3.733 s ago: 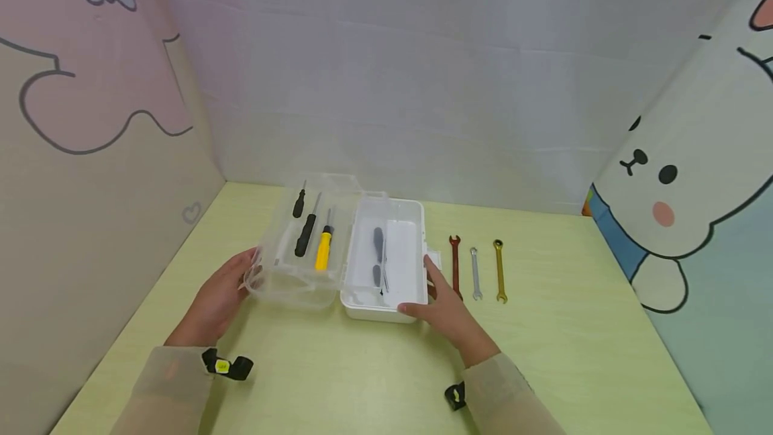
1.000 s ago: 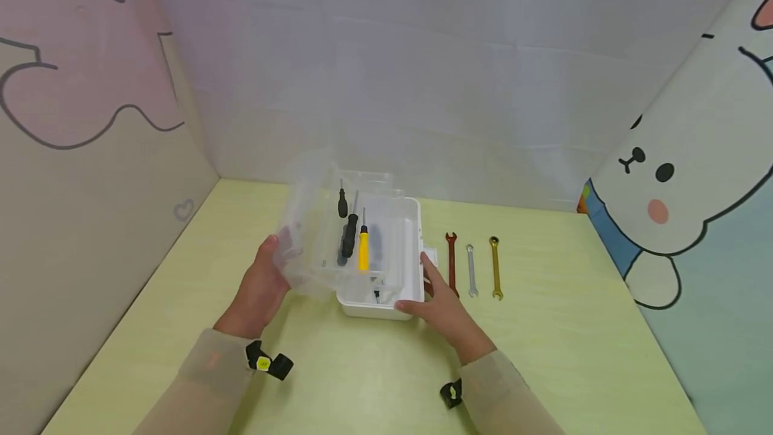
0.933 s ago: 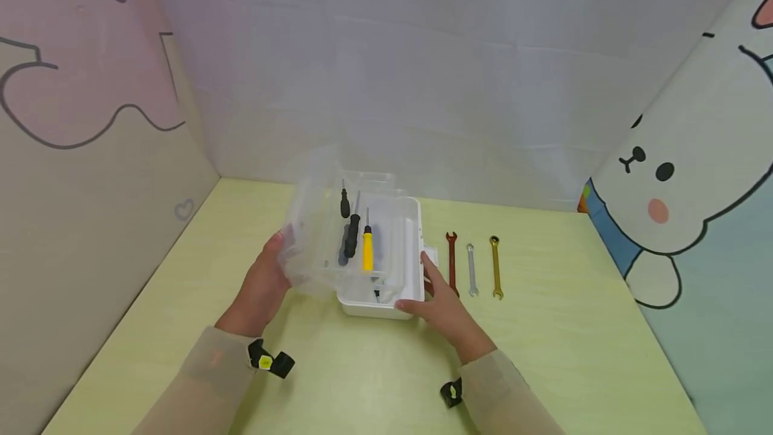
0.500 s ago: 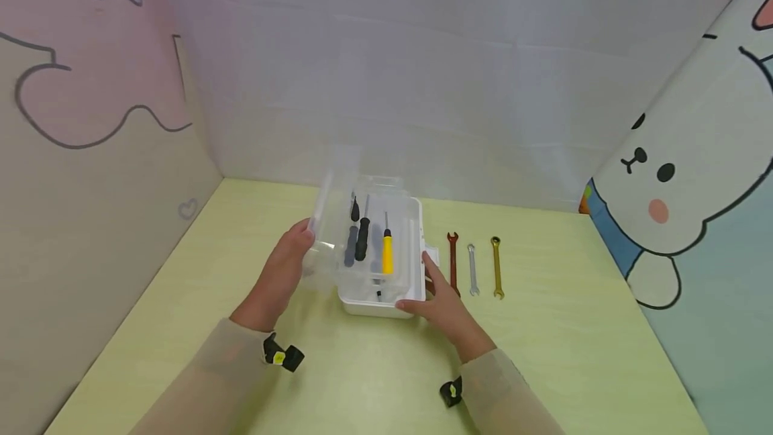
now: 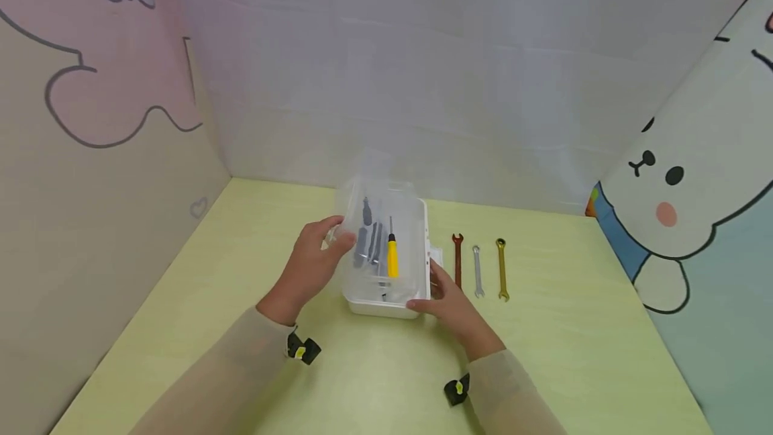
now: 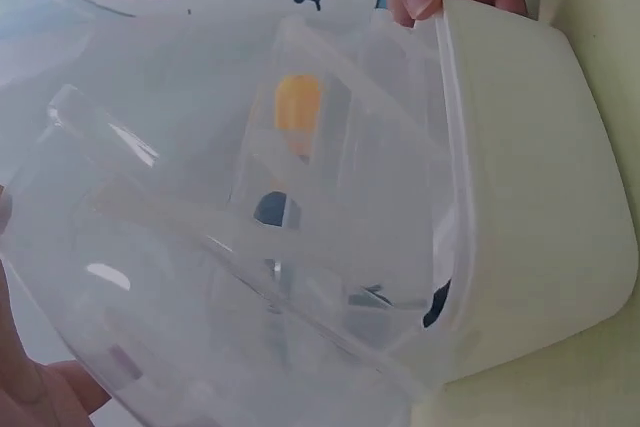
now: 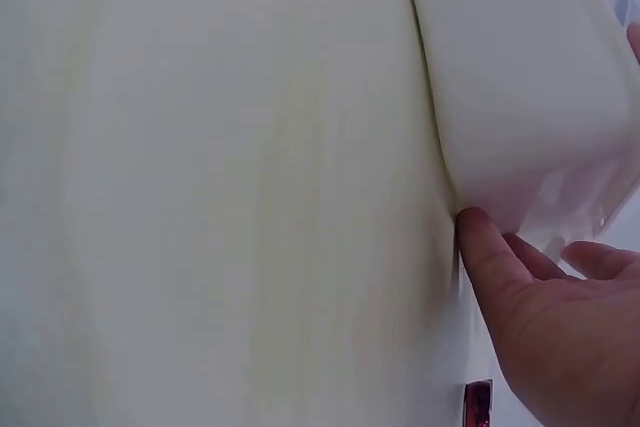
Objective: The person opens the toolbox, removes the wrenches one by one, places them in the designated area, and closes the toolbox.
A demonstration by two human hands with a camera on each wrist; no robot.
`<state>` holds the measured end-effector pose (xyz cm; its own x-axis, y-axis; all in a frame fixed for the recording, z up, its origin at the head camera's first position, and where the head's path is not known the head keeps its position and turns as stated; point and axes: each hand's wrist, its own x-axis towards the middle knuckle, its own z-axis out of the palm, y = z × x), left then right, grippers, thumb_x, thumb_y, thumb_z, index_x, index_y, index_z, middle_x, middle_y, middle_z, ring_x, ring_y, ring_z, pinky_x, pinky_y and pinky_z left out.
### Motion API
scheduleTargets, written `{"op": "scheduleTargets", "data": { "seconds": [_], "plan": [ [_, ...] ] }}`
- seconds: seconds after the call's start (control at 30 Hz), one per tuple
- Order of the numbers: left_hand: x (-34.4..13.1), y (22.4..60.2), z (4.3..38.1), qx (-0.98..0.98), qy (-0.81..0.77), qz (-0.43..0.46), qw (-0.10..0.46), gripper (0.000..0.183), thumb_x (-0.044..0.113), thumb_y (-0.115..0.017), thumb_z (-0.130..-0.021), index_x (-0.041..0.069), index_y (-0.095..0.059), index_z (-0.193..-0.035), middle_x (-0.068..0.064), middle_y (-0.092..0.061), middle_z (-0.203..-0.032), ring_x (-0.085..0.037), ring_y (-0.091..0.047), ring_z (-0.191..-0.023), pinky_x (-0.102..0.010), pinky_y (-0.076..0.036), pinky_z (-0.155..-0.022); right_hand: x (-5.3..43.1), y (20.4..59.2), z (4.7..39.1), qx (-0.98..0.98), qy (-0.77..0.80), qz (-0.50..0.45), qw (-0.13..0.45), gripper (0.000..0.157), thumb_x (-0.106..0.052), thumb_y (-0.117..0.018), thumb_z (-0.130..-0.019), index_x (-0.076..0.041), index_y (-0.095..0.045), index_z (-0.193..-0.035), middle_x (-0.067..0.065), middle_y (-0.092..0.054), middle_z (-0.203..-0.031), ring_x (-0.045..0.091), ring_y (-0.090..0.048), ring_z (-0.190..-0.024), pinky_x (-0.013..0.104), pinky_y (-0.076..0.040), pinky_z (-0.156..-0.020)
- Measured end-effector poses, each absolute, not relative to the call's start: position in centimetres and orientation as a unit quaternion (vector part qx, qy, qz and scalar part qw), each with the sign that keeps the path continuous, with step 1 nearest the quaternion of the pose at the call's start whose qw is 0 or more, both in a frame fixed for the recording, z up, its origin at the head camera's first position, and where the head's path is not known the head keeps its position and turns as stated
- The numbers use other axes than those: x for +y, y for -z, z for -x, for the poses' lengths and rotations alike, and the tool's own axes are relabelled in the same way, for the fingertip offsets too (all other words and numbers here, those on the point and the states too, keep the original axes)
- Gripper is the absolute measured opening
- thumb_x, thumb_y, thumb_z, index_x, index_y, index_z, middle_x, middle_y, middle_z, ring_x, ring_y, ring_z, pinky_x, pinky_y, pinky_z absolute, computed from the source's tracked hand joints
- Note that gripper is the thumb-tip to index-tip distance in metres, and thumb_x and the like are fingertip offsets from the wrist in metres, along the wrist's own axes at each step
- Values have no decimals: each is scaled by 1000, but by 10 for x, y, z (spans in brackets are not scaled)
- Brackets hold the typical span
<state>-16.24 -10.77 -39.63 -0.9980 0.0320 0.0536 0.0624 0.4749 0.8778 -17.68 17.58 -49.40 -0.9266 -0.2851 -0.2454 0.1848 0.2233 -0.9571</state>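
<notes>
A white plastic toolbox (image 5: 377,309) stands on the table with its clear lid (image 6: 180,297) partly raised. My left hand (image 5: 311,264) grips the lid's left edge, thumb on top. Around the box's near right corner my right hand (image 5: 455,314) holds it, thumb at the front and fingers along the side. A clear tray (image 6: 380,147) lies over the box's inside. It bears a yellow-handled screwdriver (image 5: 392,257). Several dark-handled screwdrivers (image 5: 374,244) show blurred through the clear plastic; which lie on the tray and which below I cannot tell.
Right of the box lie a red wrench (image 5: 457,257), a silver wrench (image 5: 478,270) and a gold wrench (image 5: 502,270), side by side. A white latch (image 5: 437,256) sticks out from the box's right side. Cloth-covered walls (image 5: 386,86) border the table (image 5: 574,327).
My left hand has moved right with the lid, swinging it and the tray of screwdrivers from the left over the white box. The right hand has kept its hold on the box.
</notes>
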Motion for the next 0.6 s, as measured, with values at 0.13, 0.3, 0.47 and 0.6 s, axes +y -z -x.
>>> {"op": "scheduleTargets", "data": {
  "seconds": [0.13, 0.3, 0.47, 0.6],
  "plan": [
    [-92, 390, 163, -888, 459, 6, 8, 74, 63, -60, -96, 16, -50, -152, -15, -41, -151, -38, -37, -135, -62, -45, -102, 178, 495, 177, 754, 627, 40, 193, 107, -18, -90, -81, -28, -25, -165, 10, -37, -162, 36, -42, -143, 58, -32, -115],
    [-73, 383, 163, -918, 398, -7, -8, 81, 74, -61, -88, 22, -53, -150, -11, -40, -150, -35, -35, -131, -56, -52, -89, 180, 495, 178, 744, 634, 63, 201, 110, -14, -91, -79, -30, -24, -165, 8, -36, -162, 35, -40, -144, 55, -32, -115],
    [-53, 380, 163, -946, 325, 4, -6, 84, 79, -59, -85, 23, -54, -147, -12, -40, -147, -35, -37, -125, -50, -55, -77, 183, 494, 180, 745, 625, 90, 214, 113, -12, -92, -79, -34, -22, -165, 5, -36, -162, 33, -40, -144, 50, -41, -111],
    [-35, 382, 164, -969, 247, 21, 14, 83, 79, -58, -83, 20, -59, -141, -14, -47, -136, -36, -40, -120, -58, -53, -73, 184, 494, 180, 742, 626, 95, 220, 111, -13, -91, -80, -35, -22, -165, 4, -35, -162, 33, -41, -143, 48, -43, -108]
  ]
}}
